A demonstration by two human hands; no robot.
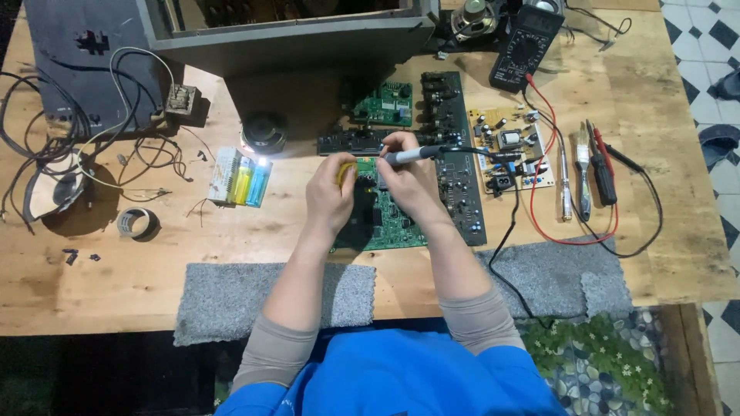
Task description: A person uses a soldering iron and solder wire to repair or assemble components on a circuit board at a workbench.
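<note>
the green circuit board [385, 219] lies on the wooden table [139, 270], and both hands work over it. the right hand [408, 181] is clamped on a soldering iron [420, 154], tip pointing left above the board. the left hand [330, 196], just beside it, pinches a yellow spool [345, 171] at the board's upper left corner. right of the board lies a long black board [455, 154]; far left of it stands a small lit lamp [243, 177].

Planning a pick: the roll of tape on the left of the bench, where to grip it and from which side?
The roll of tape lies flat on the wooden bench, hole up, well clear of both hands. Probably best from straight above: one finger inside the open core, the other on the outer rim. A side approach looks poorer, since the low wall offers little to pinch.
</note>
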